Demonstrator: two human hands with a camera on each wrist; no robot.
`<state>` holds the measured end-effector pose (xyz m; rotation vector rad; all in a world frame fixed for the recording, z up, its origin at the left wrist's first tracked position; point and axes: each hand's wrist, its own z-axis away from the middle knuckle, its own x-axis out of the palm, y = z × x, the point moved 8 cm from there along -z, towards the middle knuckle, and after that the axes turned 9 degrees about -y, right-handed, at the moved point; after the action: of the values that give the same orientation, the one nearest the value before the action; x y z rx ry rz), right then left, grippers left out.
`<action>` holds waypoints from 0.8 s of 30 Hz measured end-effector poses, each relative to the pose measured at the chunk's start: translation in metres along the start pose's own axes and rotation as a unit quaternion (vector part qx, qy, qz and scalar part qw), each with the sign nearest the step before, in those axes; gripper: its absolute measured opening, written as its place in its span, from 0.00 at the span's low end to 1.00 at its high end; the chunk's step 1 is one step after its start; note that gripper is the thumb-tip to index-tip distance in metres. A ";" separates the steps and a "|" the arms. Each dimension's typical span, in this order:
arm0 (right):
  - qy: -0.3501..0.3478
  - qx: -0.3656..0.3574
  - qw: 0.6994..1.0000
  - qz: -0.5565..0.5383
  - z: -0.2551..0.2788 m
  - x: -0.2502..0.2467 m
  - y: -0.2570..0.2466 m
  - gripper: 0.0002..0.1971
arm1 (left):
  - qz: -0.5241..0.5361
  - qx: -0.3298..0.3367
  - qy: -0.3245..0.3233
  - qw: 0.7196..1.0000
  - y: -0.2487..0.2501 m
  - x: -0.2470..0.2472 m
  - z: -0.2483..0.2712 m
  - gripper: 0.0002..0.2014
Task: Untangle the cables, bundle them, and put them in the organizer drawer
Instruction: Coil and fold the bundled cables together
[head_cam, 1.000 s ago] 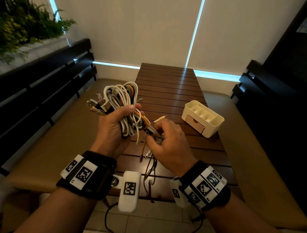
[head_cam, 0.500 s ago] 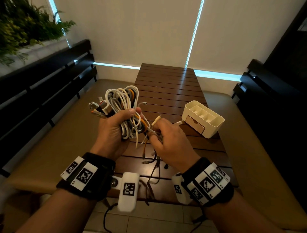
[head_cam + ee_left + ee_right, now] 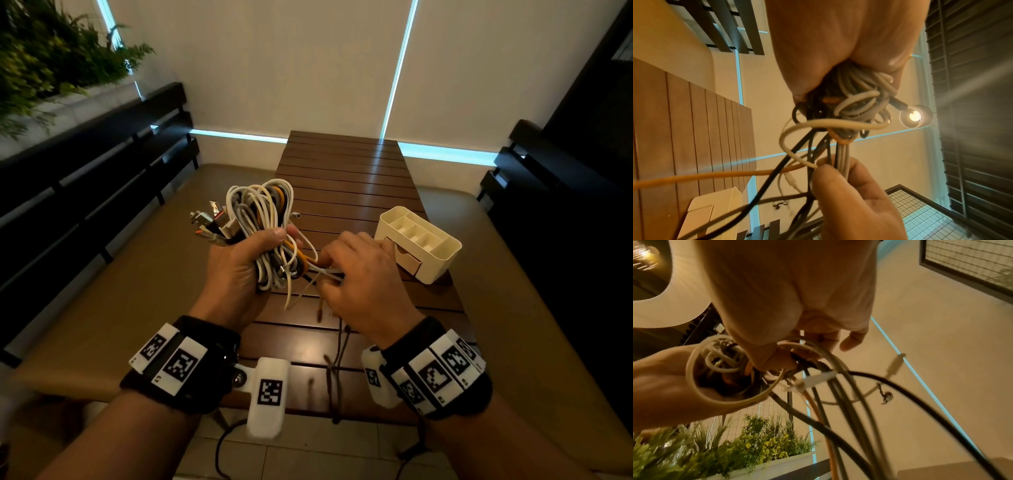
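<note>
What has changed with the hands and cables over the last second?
The right hand has drawn its pinched white strands sideways to the right, away from the cable tangle, and the loose ends below it have swung. The left hand still grips the tangle at about the same height. The white organizer sits unmoved on the slatted table, its drawer still shut.

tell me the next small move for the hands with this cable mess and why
Probably draw the right hand away from the left hand, sliding the pinched strands free. The cable tangle is gripped in the left fist, loose ends dangle over the wooden table, and the organizer drawer looks closed.
</note>
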<state>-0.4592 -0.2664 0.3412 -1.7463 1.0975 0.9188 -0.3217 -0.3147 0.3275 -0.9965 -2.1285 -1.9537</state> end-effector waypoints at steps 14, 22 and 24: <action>-0.027 -0.014 0.999 -0.014 0.002 -0.003 0.002 0.06 | -0.005 -0.014 -0.004 1.000 -0.001 -0.006 -0.001 0.09; -0.077 0.009 0.987 -0.144 0.005 0.002 -0.001 0.04 | -0.010 0.010 -0.013 1.000 0.010 -0.012 -0.001 0.09; -0.097 0.012 0.983 -0.158 0.004 0.006 -0.001 0.02 | -0.023 0.009 -0.023 0.999 0.011 -0.010 0.001 0.09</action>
<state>-0.4563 -0.2643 0.3348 -1.7084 0.6786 0.8501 -0.3078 -0.3185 0.3320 -1.0085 -2.2087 -1.9480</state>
